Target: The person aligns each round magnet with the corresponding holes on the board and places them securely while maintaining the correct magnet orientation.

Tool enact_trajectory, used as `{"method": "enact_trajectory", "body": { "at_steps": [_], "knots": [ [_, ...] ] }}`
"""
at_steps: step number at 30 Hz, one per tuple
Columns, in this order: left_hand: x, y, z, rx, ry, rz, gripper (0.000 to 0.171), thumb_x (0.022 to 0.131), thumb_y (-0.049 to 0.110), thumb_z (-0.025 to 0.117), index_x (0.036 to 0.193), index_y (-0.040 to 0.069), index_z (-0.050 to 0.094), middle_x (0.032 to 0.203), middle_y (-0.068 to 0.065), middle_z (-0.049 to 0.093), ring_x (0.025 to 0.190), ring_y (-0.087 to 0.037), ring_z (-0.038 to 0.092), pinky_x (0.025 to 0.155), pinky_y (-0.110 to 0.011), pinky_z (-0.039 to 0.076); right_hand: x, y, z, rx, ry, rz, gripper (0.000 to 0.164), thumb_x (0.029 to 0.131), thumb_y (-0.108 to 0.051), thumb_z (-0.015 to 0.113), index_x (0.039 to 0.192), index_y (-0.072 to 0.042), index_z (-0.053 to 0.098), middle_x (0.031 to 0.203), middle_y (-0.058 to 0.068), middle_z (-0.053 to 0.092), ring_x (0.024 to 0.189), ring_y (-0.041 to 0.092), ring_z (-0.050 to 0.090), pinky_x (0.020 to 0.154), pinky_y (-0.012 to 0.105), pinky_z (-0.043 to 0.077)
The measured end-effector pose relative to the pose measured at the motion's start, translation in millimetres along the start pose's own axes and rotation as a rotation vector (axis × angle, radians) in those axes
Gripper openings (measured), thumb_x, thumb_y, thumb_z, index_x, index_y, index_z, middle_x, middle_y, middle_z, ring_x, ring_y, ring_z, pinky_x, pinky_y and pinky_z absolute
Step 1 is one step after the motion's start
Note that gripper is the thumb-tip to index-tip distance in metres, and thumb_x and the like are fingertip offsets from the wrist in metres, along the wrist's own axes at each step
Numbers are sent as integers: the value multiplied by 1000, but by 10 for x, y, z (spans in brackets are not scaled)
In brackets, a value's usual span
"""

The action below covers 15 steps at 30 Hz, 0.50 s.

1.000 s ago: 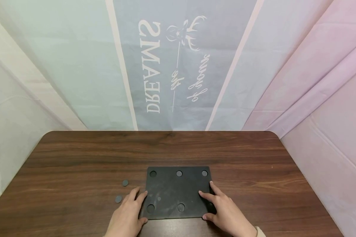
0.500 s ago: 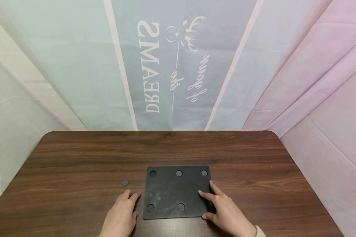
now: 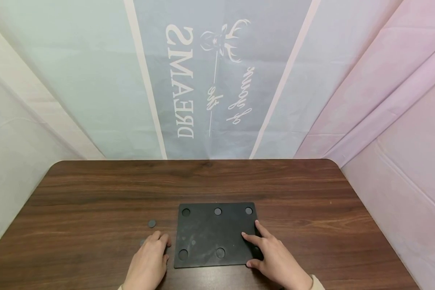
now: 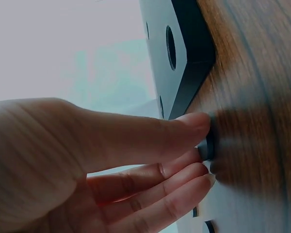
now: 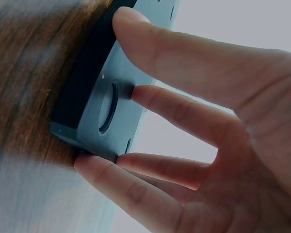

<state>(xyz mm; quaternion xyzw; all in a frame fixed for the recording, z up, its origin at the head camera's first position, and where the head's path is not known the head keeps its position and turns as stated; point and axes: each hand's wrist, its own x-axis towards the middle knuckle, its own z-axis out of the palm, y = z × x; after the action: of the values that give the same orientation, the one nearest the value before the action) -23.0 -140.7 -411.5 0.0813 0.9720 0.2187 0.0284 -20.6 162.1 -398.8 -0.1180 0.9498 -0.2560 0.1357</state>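
A black rectangular board (image 3: 206,229) with several round recesses lies flat near the front of the table. Grey discs show in its top middle recess (image 3: 218,211) and top right recess (image 3: 249,210). Just left of the board, my left hand (image 3: 147,257) pinches a small dark disc (image 4: 206,148) between thumb and fingertips, low over the wood. My right hand (image 3: 275,255) spreads over the board's near right corner: thumb at the front edge, index fingertip on the top face, other fingers along the right side.
One loose grey disc (image 3: 152,223) lies beyond my left hand, and another disc (image 3: 142,242) is partly covered by it. The wooden table (image 3: 304,193) reaches back to a printed cloth (image 3: 217,145), with pale cloth walls at both sides.
My left hand has come off the board's left edge, moved left and down to the table, and its fingers have closed on a disc. The right hand keeps its place.
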Motion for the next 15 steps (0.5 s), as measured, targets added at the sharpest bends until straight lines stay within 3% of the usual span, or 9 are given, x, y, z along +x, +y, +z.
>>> {"method": "enact_trajectory", "body": {
  "at_steps": [9,15],
  "knots": [
    [2,-6,21,-13,-9,-2,31,68,-7,79,77,13,56,79,2,53,75,-17,55,55,-33,47,-3,9,12,4,0,4,63,68,-22,86,126,-10,64,143,36,36,116,53,52,82,58,51],
    [-8,3,44,-2,27,15,32,67,-7,78,78,14,56,83,2,53,75,-18,58,55,-34,48,-8,15,26,-1,12,-2,63,68,-22,86,125,-10,65,143,36,36,116,52,52,82,58,51]
  ]
}}
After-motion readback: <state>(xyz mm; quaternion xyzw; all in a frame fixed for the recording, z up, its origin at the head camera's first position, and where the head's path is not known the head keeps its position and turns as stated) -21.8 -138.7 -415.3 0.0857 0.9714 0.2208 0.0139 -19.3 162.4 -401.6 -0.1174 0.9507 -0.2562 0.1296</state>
